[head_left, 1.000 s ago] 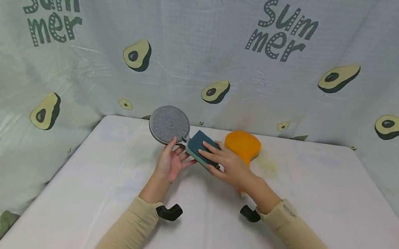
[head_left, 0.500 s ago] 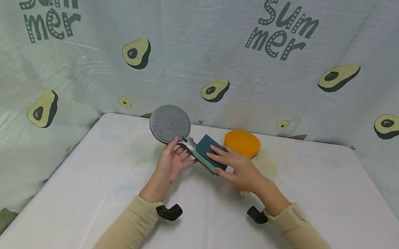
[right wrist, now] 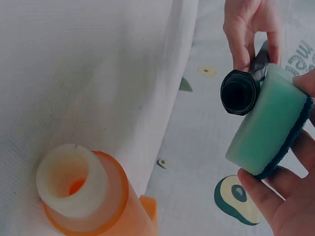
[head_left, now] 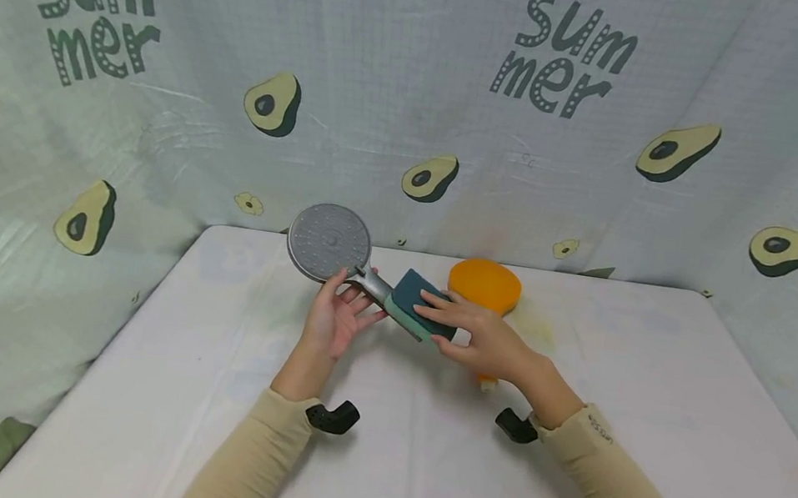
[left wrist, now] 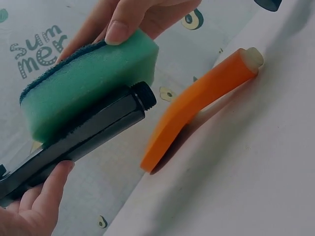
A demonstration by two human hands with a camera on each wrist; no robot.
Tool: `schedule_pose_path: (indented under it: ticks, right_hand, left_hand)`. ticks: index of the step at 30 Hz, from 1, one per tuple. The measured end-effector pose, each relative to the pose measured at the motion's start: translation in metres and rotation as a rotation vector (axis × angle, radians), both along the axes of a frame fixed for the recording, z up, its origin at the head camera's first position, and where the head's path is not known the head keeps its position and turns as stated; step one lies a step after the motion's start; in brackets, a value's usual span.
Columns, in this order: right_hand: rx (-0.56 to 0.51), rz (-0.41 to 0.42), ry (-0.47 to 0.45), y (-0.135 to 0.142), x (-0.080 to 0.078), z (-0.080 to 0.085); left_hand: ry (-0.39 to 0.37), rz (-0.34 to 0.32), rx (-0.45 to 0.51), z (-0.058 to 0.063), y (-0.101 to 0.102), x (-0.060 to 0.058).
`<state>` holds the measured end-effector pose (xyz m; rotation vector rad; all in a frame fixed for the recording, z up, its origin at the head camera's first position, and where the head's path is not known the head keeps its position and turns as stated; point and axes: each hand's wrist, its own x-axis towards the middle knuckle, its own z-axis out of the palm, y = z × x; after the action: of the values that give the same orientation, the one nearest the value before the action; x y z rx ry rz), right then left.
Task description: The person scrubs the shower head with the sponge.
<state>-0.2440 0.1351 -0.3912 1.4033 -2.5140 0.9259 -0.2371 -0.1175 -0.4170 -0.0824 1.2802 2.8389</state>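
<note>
Left hand (head_left: 335,320), fingers partly curled, held a grey shower head (head_left: 329,241) by its handle, disc toward ten o'clock; right hand (head_left: 478,339) gripped a green scouring sponge (head_left: 414,296) against the handle, an orange hollow-handled object (head_left: 485,284) at the sponge's two o'clock.

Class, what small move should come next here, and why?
Perhaps slide the sponge along the shower head's handle toward the left hand: the right hand holds the sponge's green side against it, with bare handle showing ahead.
</note>
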Motion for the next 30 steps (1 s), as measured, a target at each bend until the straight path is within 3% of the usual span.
schedule_pose_path:
  ticks: [4,9,16,22,25,30]
  right_hand:
    - [-0.015,0.013,0.065,-0.003,-0.003,-0.004]
    - [0.003,-0.008,0.224,-0.016,-0.003,-0.007]
    - [0.071,-0.058,0.365,-0.016,0.002,-0.006]
    - [0.094,-0.098,0.541,-0.015,0.003,-0.008]
    - [0.073,-0.097,0.516,-0.02,0.003,-0.008]
    - [0.046,-0.082,0.279,-0.023,0.004,-0.004]
  left_hand:
    - [0.008,-0.025,-0.012,-0.003,0.002,0.0]
    - [0.007,-0.046,-0.027,-0.009,0.01,0.001]
    - [0.019,0.03,0.008,-0.002,0.013,0.002]
    - [0.023,0.096,0.025,0.002,0.013,0.001]
    - [0.028,0.078,0.031,-0.001,0.015,0.001]
    - [0.025,0.022,0.03,-0.004,0.018,0.002]
